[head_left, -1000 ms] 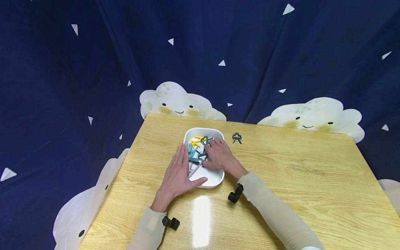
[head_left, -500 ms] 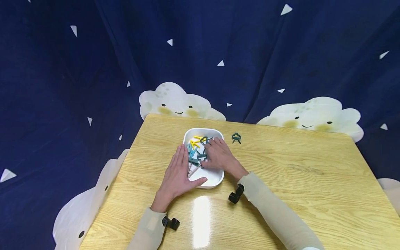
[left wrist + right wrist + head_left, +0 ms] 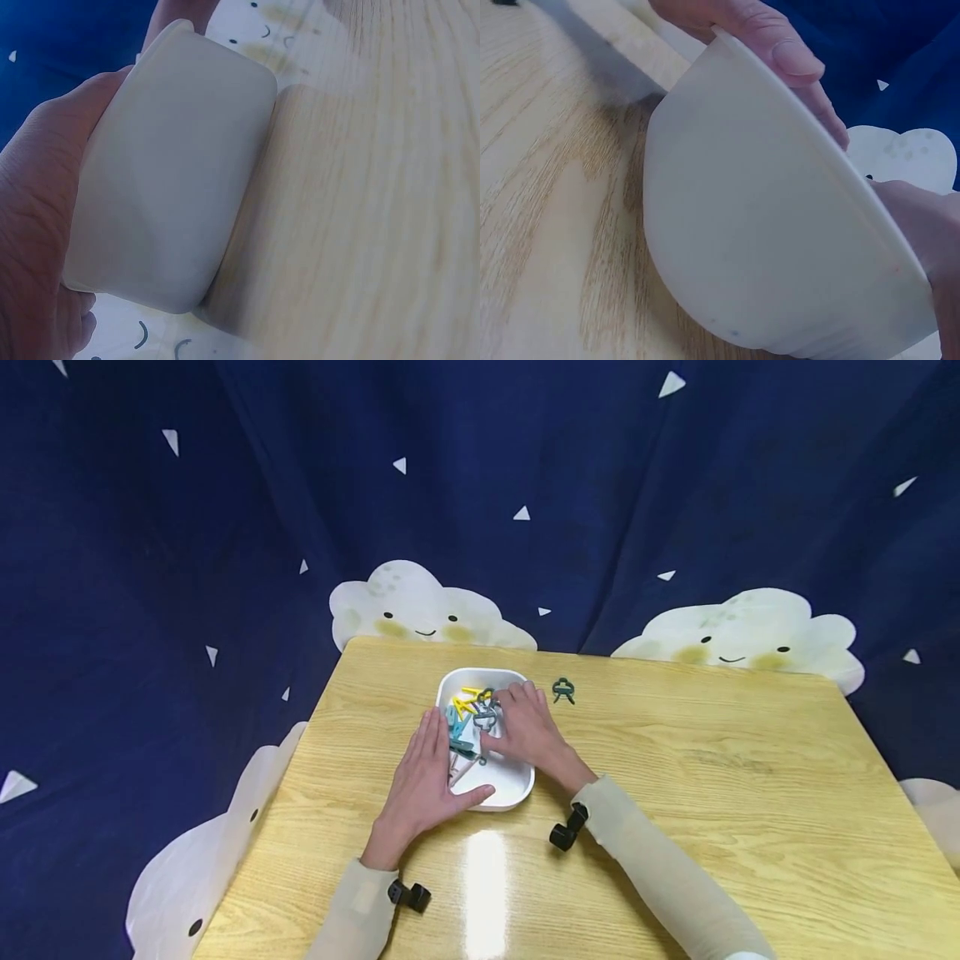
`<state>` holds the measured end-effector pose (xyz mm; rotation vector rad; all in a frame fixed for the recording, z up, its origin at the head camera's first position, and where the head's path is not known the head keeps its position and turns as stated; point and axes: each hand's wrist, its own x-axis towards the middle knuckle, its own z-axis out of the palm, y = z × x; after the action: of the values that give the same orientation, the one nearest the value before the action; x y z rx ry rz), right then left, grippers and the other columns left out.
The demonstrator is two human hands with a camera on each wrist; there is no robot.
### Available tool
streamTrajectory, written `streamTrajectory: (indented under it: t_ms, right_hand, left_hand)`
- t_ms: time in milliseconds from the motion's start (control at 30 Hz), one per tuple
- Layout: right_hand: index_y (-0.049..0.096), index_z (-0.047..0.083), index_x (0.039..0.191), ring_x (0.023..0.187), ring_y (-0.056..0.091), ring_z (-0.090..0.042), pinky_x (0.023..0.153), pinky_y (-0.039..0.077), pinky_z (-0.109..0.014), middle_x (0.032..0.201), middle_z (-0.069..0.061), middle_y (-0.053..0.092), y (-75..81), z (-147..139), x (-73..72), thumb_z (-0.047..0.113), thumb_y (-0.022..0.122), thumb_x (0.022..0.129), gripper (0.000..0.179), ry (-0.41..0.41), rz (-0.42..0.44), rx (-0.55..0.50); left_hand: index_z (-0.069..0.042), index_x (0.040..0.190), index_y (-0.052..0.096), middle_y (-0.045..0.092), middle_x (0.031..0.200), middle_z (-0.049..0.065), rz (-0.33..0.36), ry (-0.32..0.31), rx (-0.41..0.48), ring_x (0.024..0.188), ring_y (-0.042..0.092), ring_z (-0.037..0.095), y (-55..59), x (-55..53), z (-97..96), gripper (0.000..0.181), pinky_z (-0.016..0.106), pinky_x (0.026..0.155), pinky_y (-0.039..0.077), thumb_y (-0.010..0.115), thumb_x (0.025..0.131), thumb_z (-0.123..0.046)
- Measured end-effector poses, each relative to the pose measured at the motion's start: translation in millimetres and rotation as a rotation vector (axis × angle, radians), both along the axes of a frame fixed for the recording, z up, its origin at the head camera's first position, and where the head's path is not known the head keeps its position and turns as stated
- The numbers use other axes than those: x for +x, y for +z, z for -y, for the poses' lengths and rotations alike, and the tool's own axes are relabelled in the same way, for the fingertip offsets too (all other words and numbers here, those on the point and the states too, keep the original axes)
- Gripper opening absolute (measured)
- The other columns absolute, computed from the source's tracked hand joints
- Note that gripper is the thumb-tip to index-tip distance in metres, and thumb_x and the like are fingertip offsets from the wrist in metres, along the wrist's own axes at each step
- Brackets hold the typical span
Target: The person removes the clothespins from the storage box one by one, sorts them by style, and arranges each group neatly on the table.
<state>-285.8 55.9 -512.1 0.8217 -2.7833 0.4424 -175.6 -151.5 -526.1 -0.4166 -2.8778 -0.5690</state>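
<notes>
So, white bin (image 3: 512, 785) sits mid tabletop (image 3: 712, 827), long axis running away from the person; grey-green clip (image 3: 484, 717) is inside it, toward the far half, by the right hand (image 3: 528, 727). Clip's bar lies roughly left-right; which way its legs point, can't tell. Pink clip (image 3: 464, 770) slants from near left to far right, yellow clips (image 3: 465, 707) lie at the far left, teal clips (image 3: 461, 746) below them along the left wall. Dark green clip (image 3: 563, 691) is on the tabletop just right of the bin, legs spread toward the person.

Left hand (image 3: 422, 772) rests along the bin's left rim, fingers straight and together, thumb spread across the near corner. Right fingers are bent inside the bin, thumb apart from index with the grey-green clip between; clamped on it or only touching, can't tell.

Bin: smooth, matte, rounded corners, lipped rim. Clip: cloud-shaped outline, looks like plastic. Tabletop: pale yellow wood grain, glossy.

Versus half a second ago: grey-green clip has shifted farther from the person and looks paler, right thumb has moved up with it; left hand unchanged.
</notes>
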Motion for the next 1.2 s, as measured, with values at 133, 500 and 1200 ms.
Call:
streamTrajectory:
  t_ms: [133,500,1200]
  right_hand:
    - [0.064,0.003,0.128,0.098,0.045,-0.029,0.088,0.039,-0.042,0.109,-0.01,0.061,0.3,-5,-0.2,0.049,0.079,0.08,0.068,-0.027,-0.02,-0.071]
    - [0.065,0.003,0.125,0.098,0.046,-0.031,0.084,0.038,-0.043,0.109,-0.012,0.062,14.1,-32,-11.5,0.05,0.08,0.078,0.068,-0.108,-0.018,-0.146]
    - [0.067,0.001,0.122,0.1,0.047,-0.036,0.084,0.036,-0.047,0.112,-0.016,0.064,19.4,-87,-28.4,0.05,0.076,0.077,0.068,-0.159,-0.034,-0.152]
  left_hand:
    - [0.006,0.164,0.009,-0.003,0.174,0.017,0.008,0.003,0.003,0.162,0.003,0.032,0.3,0.6,-0.5,0.136,0.041,0.131,0.01,0.049,0.081,-0.093]
    - [0.006,0.164,0.01,0.002,0.174,0.021,-0.006,0.006,0.003,0.161,0.007,0.035,1.6,-0.4,-1.4,0.136,0.045,0.131,0.014,0.053,0.08,-0.092]
    - [0.005,0.165,0.011,0.002,0.174,0.019,-0.003,0.015,0.013,0.162,0.006,0.032,1.3,2.4,-4.6,0.136,0.044,0.13,0.015,0.05,0.08,-0.094]
